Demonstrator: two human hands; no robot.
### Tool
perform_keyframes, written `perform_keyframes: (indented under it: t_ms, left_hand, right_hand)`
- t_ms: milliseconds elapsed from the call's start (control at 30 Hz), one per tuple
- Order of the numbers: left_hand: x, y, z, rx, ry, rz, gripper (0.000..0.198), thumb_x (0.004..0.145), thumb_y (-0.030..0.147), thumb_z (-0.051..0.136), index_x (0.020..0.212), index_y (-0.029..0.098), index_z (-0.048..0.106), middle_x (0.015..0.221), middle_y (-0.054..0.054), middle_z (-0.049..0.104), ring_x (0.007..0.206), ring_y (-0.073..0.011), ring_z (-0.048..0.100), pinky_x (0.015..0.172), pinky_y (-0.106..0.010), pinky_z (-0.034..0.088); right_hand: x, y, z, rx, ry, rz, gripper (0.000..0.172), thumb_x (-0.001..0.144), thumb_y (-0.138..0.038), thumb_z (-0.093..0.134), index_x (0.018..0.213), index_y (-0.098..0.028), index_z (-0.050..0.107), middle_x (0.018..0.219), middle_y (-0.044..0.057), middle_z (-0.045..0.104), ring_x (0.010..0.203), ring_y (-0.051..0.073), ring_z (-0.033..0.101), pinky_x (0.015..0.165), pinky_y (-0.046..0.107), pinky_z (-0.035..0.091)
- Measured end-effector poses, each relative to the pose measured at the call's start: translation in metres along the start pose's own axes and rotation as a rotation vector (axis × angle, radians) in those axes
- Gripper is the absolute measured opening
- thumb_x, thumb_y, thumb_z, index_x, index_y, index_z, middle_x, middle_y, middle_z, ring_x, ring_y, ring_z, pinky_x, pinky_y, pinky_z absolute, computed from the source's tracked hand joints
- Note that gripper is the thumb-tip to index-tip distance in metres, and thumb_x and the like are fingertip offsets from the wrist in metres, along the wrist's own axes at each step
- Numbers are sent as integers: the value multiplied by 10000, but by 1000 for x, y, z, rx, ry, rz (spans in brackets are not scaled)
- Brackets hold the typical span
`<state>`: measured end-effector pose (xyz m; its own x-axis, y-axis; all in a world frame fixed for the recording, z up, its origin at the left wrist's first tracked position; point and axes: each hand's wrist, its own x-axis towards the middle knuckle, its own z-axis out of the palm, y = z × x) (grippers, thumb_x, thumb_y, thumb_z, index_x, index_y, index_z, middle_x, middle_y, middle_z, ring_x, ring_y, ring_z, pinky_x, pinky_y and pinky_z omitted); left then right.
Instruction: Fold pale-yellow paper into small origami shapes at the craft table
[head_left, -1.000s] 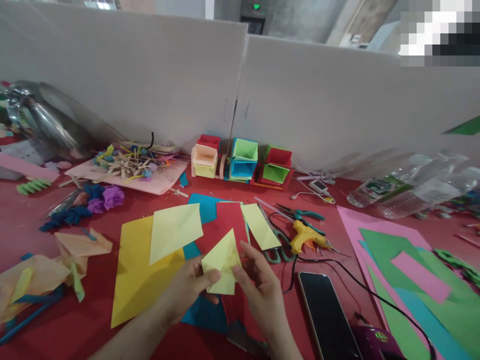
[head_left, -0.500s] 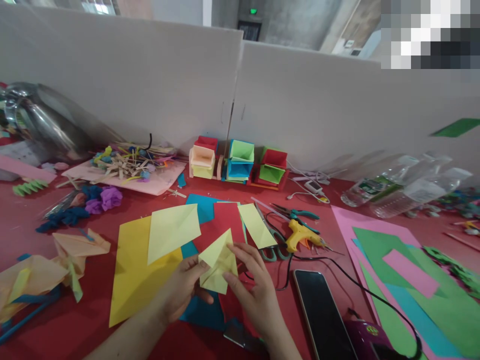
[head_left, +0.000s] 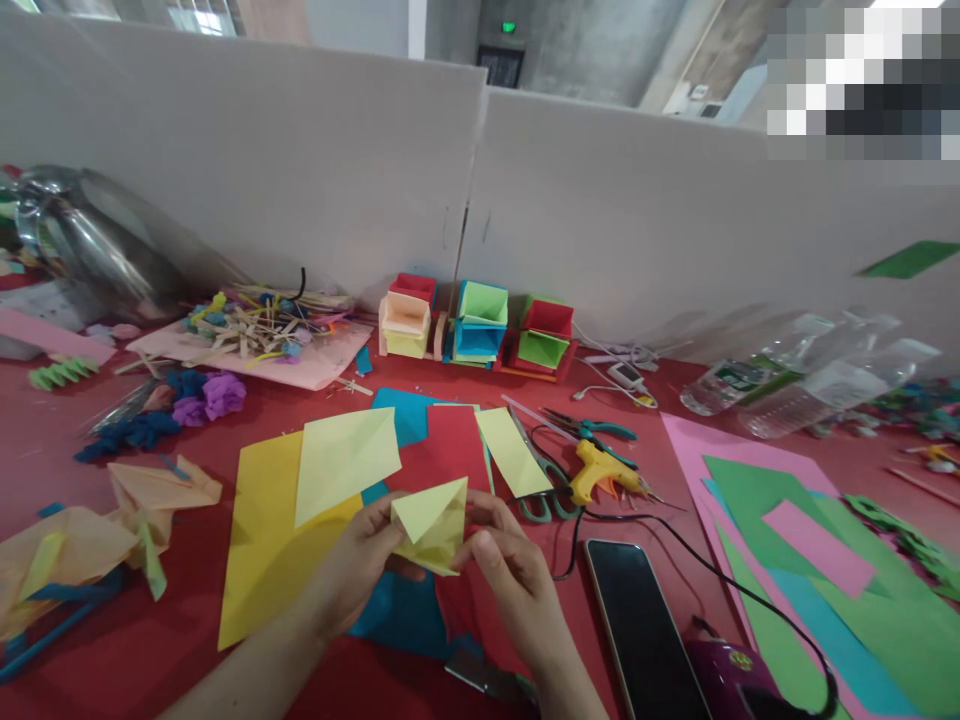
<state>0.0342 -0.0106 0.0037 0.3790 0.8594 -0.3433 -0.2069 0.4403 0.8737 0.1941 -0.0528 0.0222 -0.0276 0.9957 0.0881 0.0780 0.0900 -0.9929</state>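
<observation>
A small folded pale-yellow paper piece (head_left: 431,520) is held between both my hands above the red table (head_left: 90,650). My left hand (head_left: 360,575) pinches its left edge with thumb and fingers. My right hand (head_left: 510,580) grips its right side, fingers curled round it. Under the hands lie a red sheet (head_left: 459,440), a blue sheet (head_left: 405,615) and a large yellow sheet (head_left: 262,560) with a pale-yellow folded square (head_left: 345,455) on it. Another pale-yellow strip (head_left: 514,452) lies just beyond my right hand.
A black phone (head_left: 645,630) lies to the right, with a black cable, a yellow glue gun (head_left: 600,475), scissors (head_left: 547,495) and pliers (head_left: 600,430). Coloured paper boxes (head_left: 480,325) stand at the white partition. Pink, green and blue sheets (head_left: 795,520) lie right; plastic bottles (head_left: 795,375) behind; paper scraps left.
The pale-yellow piece has been turned and folded down, so its pointed top is now lower and flatter. Both hands shifted slightly with it and keep their grip.
</observation>
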Motion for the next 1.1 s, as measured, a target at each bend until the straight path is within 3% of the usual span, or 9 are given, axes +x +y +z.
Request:
perform_keyframes:
  t_ms: [133, 233, 333, 400, 533, 667, 800, 933, 1100]
  left_hand:
    - [-2, 0, 0, 0, -45, 17, 255, 794, 352, 558, 999, 208, 607, 898, -46, 657, 742, -163, 611, 505, -209, 473]
    - [-2, -1, -2, 32, -48, 1, 304, 796, 409, 544, 997, 192, 611, 907, -60, 658, 725, -171, 605, 507, -234, 488]
    - [-2, -2, -3, 78, -49, -20, 348, 774, 457, 559, 956, 171, 633, 822, -57, 674, 626, -155, 592, 496, -239, 479]
    - [-1, -3, -2, 60, -57, -40, 362, 753, 474, 577, 928, 167, 653, 781, -52, 682, 607, -153, 594, 509, -235, 469]
    - [-1, -4, 1, -34, -72, -79, 369, 700, 474, 635, 874, 154, 690, 762, -59, 695, 707, -186, 627, 631, -243, 467]
    - [-1, -3, 1, 9, -94, -31, 424, 710, 494, 623, 932, 137, 676, 748, -68, 688, 709, -183, 617, 616, -234, 442]
    - [0, -3, -2, 120, -130, 65, 400, 741, 478, 601, 962, 148, 649, 793, -54, 676, 696, -153, 592, 606, -217, 428]
    - [0, -5, -4, 152, -171, 14, 367, 754, 467, 592, 883, 128, 652, 722, -37, 657, 624, -132, 564, 584, -219, 421]
    - [-1, -4, -1, 120, -130, -22, 376, 752, 480, 587, 797, 115, 665, 656, -32, 644, 574, -119, 543, 540, -205, 402]
  right_hand:
    - [1, 5, 5, 122, 69, 92, 109, 772, -296, 615, 739, -205, 564, 991, 40, 559, 858, 162, 561, 723, 266, 453]
    - [1, 7, 8, 217, 119, 130, 246, 696, -239, 686, 817, -227, 472, 883, 7, 575, 747, 138, 557, 639, 246, 457]
    - [1, 7, 10, 197, 196, 108, 267, 709, -203, 664, 847, -238, 439, 826, -13, 575, 746, 131, 559, 659, 244, 460]
    - [1, 7, 10, 171, 224, 90, 309, 737, -192, 632, 969, -256, 438, 841, -11, 581, 768, 134, 572, 690, 255, 467]
    - [0, 9, 7, 115, 216, 72, 601, 748, -191, 615, 1265, -297, 326, 995, 27, 588, 855, 160, 589, 746, 293, 479]
    - [0, 11, 2, -72, 201, 1, 327, 752, -210, 621, 1068, -256, 553, 1029, 38, 574, 821, 149, 577, 715, 272, 469]
    - [2, 10, -1, -151, 236, -81, 54, 778, -240, 606, 814, -206, 585, 892, 28, 582, 787, 138, 557, 654, 241, 444]
    - [2, 10, 0, -146, 244, -30, 110, 810, -289, 569, 766, -190, 554, 761, 10, 571, 672, 119, 518, 603, 235, 422]
    - [1, 11, 0, -178, 229, 11, 120, 817, -307, 558, 803, -188, 563, 730, 7, 574, 649, 122, 522, 589, 239, 432]
